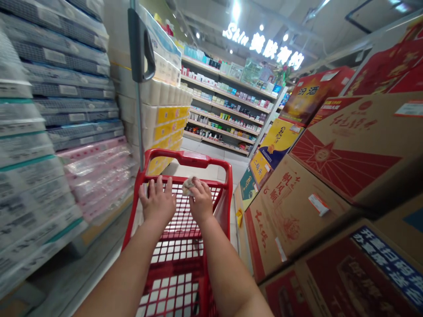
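Note:
A red plastic shopping cart (224, 193) stands in front of me in a shop aisle, its basket holding nothing I can see. My left hand (158, 200) reaches over the basket with its fingers spread, holding nothing. My right hand (201, 200) is beside it, fingers closed on a small crumpled whitish wad (188, 186), perhaps tissue or paper. Both forearms stretch out over the cart's grid floor. A grey pole with a black handle (141, 46) rises from the cart's far left corner.
Stacked packs of tissue and toilet paper (82, 114) fill the left side. Large cardboard boxes (346, 145) with red print are piled on the right, close to the cart. Shelves of small products (228, 110) stand at the aisle's far end, past a tiled floor (211, 152).

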Tool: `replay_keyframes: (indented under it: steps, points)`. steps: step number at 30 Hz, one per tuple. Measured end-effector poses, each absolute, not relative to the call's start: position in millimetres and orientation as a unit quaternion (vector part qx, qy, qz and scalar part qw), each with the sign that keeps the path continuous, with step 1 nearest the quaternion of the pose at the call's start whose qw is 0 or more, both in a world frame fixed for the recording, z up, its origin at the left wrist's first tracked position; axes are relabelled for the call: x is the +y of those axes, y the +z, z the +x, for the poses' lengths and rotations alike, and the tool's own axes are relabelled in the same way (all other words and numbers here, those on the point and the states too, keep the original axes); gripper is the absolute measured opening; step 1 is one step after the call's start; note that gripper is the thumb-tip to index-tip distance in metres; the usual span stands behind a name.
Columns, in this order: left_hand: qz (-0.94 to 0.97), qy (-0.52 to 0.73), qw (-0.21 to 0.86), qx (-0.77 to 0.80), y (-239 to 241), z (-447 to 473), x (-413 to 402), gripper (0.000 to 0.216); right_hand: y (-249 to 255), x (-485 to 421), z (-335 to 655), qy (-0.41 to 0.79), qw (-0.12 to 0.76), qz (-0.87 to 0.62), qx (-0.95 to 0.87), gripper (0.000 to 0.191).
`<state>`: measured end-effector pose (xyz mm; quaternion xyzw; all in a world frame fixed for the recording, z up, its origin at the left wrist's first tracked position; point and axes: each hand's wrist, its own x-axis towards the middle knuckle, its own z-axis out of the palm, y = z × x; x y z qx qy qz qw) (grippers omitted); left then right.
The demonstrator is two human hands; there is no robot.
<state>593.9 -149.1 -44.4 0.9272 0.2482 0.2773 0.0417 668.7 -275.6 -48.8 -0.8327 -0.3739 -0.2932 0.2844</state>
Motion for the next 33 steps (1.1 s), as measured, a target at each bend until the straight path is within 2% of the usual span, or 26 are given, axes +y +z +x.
replay_keyframes:
  steps: [4, 9, 13, 16, 19, 22, 27, 33]
  points:
    - [0.920, 0.281, 0.056, 0.269, -46.0, 588.6, -145.3, 0.062, -48.0, -266.2, 664.6, -0.278, 0.330, -0.821, -0.374, 0.030]
    - [0.855, 0.334, 0.184, 0.351, -37.9, 583.5, -140.2, 0.058, -49.0, -257.5, 657.3, -0.208, 0.325, -0.844, -0.372, 0.025]
    - [0.855, 0.225, 0.245, 0.397, -38.7, 585.8, -129.6, 0.049, -47.4, -257.7, 654.9, -0.232, 0.333, -0.844, -0.350, 0.027]
    - [0.887, 0.142, 0.228, 0.376, -47.9, 590.3, -122.0, 0.049, -46.5, -259.3, 654.3, -0.223, 0.332, -0.844, -0.356, 0.024]
    - [0.912, 0.105, 0.199, 0.343, -57.6, 592.9, -120.2, 0.050, -45.8, -260.9, 653.4, -0.196, 0.325, -0.857, -0.347, 0.022]
    - [0.925, 0.068, 0.199, 0.316, -62.7, 592.8, -121.9, 0.053, -45.2, -262.8, 653.2, -0.220, 0.334, -0.850, -0.342, 0.025]
    - [0.931, 0.051, 0.182, 0.311, -63.4, 590.7, -123.9, 0.056, -46.8, -263.9, 652.5, -0.167, 0.312, -0.873, -0.337, 0.024]
    - [0.940, 0.050, 0.154, 0.301, -54.9, 585.1, -121.9, 0.052, -41.8, -264.4, 650.6, -0.219, 0.368, -0.833, -0.349, 0.022]
